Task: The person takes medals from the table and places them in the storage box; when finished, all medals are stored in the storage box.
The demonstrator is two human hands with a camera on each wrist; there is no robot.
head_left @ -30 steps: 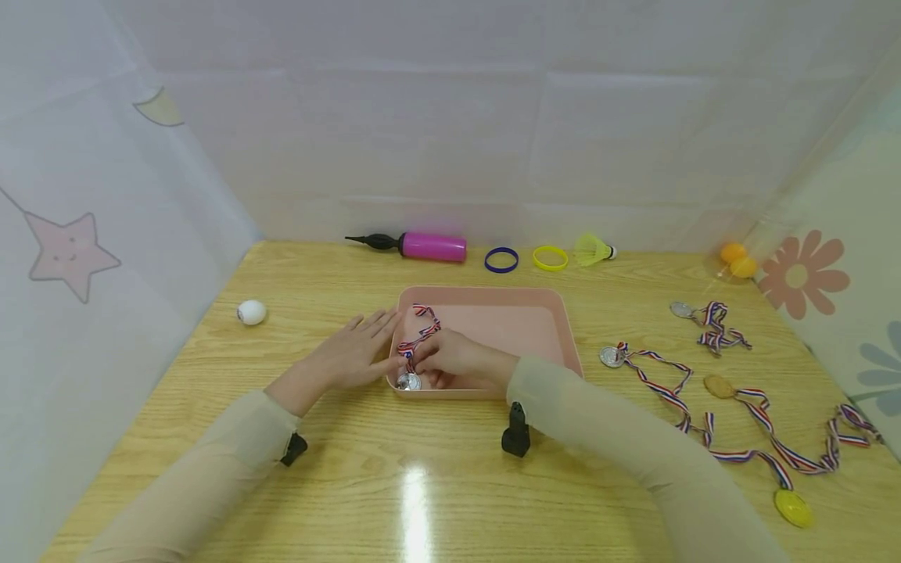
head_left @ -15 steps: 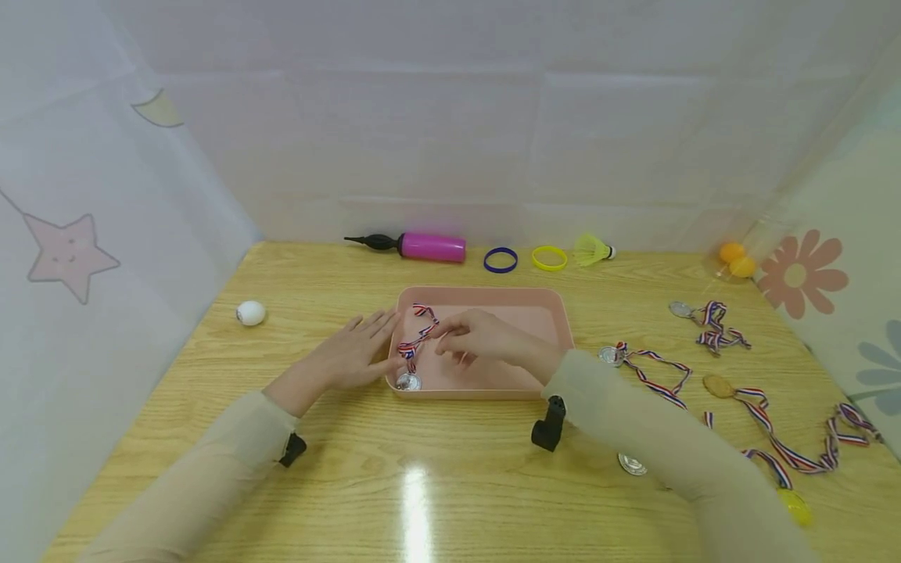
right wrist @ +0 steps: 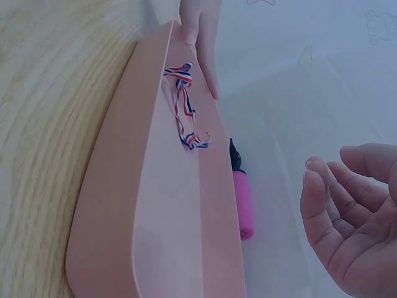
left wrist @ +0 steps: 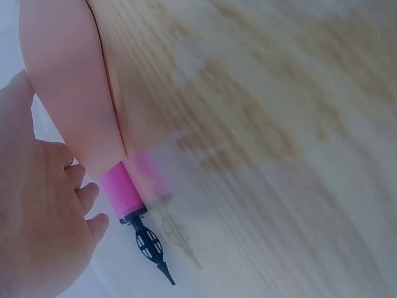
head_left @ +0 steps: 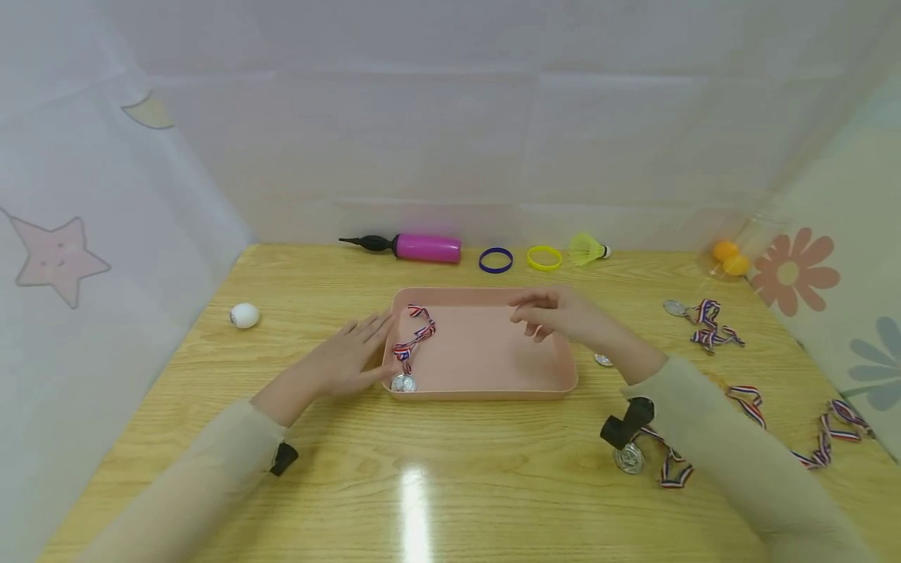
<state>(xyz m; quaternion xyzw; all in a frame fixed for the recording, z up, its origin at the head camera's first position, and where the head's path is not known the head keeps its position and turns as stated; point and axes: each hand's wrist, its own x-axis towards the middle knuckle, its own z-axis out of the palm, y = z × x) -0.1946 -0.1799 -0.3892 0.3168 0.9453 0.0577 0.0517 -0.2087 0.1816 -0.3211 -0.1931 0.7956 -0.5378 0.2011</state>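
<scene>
A silver medal point(head_left: 404, 383) lies in the front left corner of the pink tray point(head_left: 486, 352). Its red, white and blue ribbon point(head_left: 425, 331) trails back along the tray's left side. My left hand point(head_left: 345, 361) touches the tray's left rim with straight fingers, also seen beside the tray wall in the left wrist view. Over the tray's right end hovers my right hand point(head_left: 563, 314), fingers loosely bent; the right wrist view shows nothing between them. Right of the tray, another silver medal point(head_left: 629, 458) lies on the table with its ribbon.
More medals and ribbons point(head_left: 714, 332) are spread at the right, partly hidden by the right arm. Along the back lie a pink hand pump point(head_left: 428, 248), a blue wristband point(head_left: 496, 260), a yellow wristband point(head_left: 544, 258), a shuttlecock point(head_left: 587, 249) and orange balls point(head_left: 735, 264). A white ball point(head_left: 244, 315) sits left.
The right hand has let go of the ribbon in the tray and moved right, to above the tray's right end. The medal stays in the corner; the left hand holds its place.
</scene>
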